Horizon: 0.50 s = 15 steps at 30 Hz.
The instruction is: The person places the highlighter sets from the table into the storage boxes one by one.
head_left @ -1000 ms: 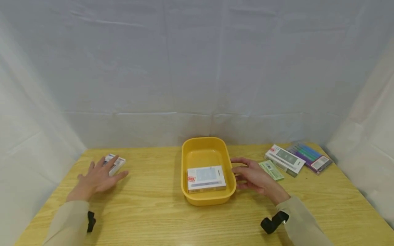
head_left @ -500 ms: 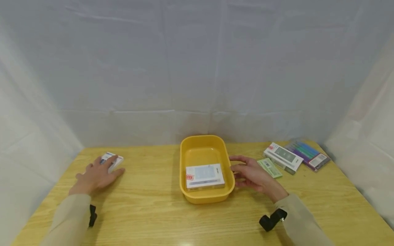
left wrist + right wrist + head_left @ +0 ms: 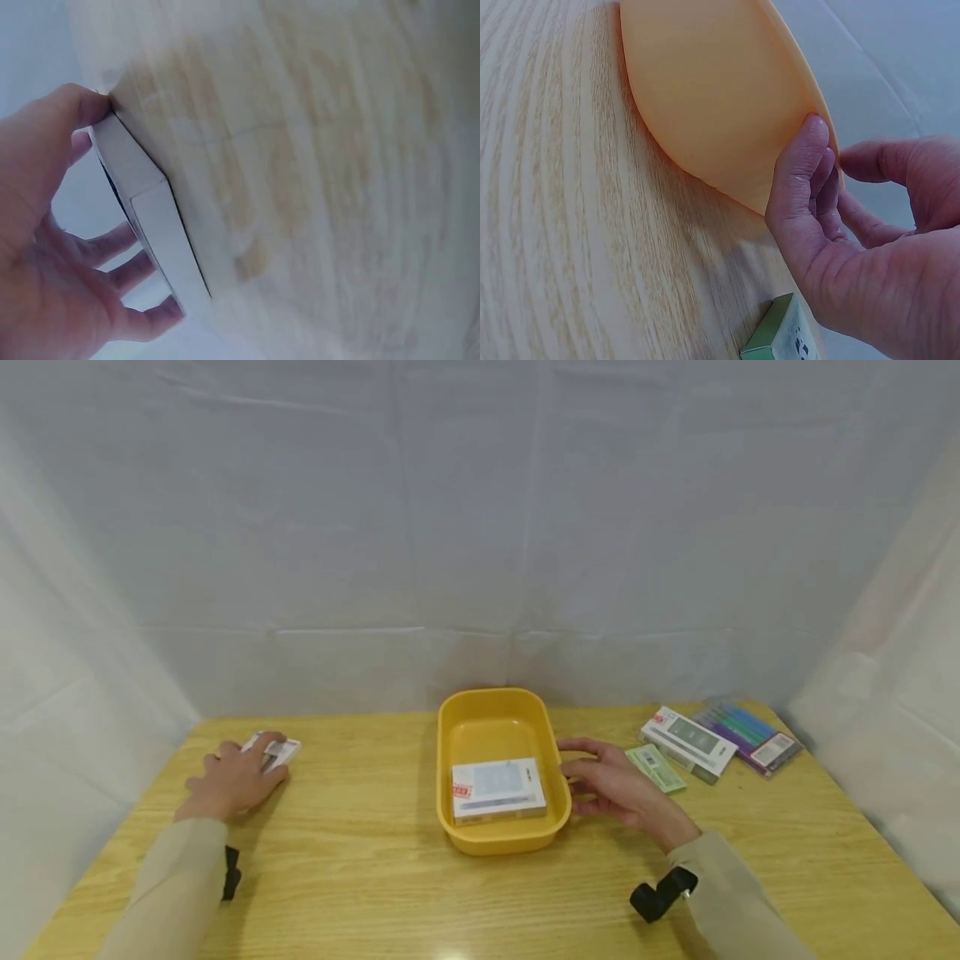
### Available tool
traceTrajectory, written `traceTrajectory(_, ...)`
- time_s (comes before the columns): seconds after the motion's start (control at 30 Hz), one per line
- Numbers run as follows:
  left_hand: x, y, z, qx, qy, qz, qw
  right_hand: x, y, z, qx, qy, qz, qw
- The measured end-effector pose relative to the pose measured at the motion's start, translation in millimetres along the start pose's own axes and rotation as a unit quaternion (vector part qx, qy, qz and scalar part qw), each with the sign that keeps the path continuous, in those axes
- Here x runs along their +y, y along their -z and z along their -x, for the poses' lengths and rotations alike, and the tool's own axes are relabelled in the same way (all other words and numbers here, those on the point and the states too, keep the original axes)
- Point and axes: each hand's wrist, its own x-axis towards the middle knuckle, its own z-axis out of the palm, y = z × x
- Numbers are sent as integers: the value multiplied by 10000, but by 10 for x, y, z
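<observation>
At the left of the head view, my left hand (image 3: pixel 232 781) is over a small flat white box (image 3: pixel 286 751). In the left wrist view its thumb lies at one end of this white box (image 3: pixel 169 240) and curled fingertips at the far edge; the box lies on the wooden surface. My right hand (image 3: pixel 618 789) touches the right side of a yellow plastic tub (image 3: pixel 491 739) with loosely bent fingers. Inside the tub, toward its near end, lies a white box (image 3: pixel 498 789) with a pale blue panel and red mark. The fingertips show against the tub's outer wall (image 3: pixel 712 82) in the right wrist view.
Right of my right hand lie a small green box (image 3: pixel 656 768), a white-and-grey box (image 3: pixel 690 743) and a clear pack of coloured pens (image 3: pixel 750 735). White sheeting (image 3: pixel 480 527) hangs behind and beside the wooden table (image 3: pixel 360 877).
My left hand has drawn its spread fingers in around the small white box. The right hand stays at the tub's side. The whole head view has shifted slightly.
</observation>
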Motion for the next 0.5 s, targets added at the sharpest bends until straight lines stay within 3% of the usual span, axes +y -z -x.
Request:
traceTrajectory(0.2, 26, 40, 35, 137, -99, -211, 9996, 6, -3, -13, -11, 23, -8, 10000)
traceTrajectory(0.5, -5, -28, 62, 674, -483, -274, 9962, 7, 2, -9, -21, 24, -44, 10000)
